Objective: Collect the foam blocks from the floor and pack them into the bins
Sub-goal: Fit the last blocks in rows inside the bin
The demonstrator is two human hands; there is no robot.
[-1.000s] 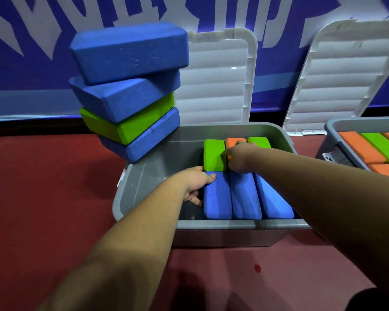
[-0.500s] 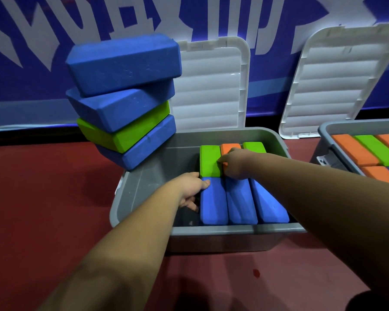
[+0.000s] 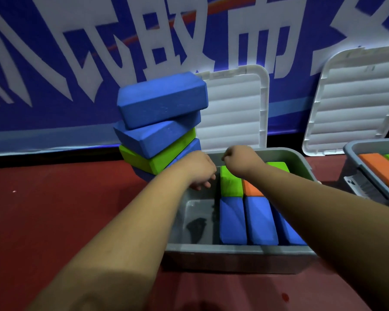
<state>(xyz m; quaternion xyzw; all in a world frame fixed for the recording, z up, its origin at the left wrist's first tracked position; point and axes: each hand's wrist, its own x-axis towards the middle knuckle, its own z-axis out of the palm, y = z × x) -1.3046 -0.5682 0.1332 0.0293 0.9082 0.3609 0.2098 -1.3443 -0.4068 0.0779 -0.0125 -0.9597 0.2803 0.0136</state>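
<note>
A leaning stack of foam blocks stands on the floor against the grey bin's [image 3: 234, 251] left far corner: a blue block [image 3: 162, 99] on top, a second blue block [image 3: 153, 136], a green block [image 3: 157, 160] and a bottom blue block [image 3: 142, 175], partly hidden. Inside the bin lie a green block [image 3: 230, 182], an orange block [image 3: 252, 190], another green block [image 3: 279, 167] and three blue blocks [image 3: 233, 221]. My left hand [image 3: 200, 169] hovers beside the stack's base with fingers loosely curled and nothing in them. My right hand [image 3: 240, 160] is curled, empty, above the bin's far side.
The bin's white lid [image 3: 234, 113] leans on the blue banner wall behind it. A second grey bin [image 3: 355, 153] at the right holds orange and green blocks, with its own white lid [image 3: 355, 104] propped behind. Red floor [image 3: 54, 209] spreads to the left.
Both hands have lifted off the blocks in the bin and moved up toward its far side, the left one reaching beside the stack. The packed blocks lie as before.
</note>
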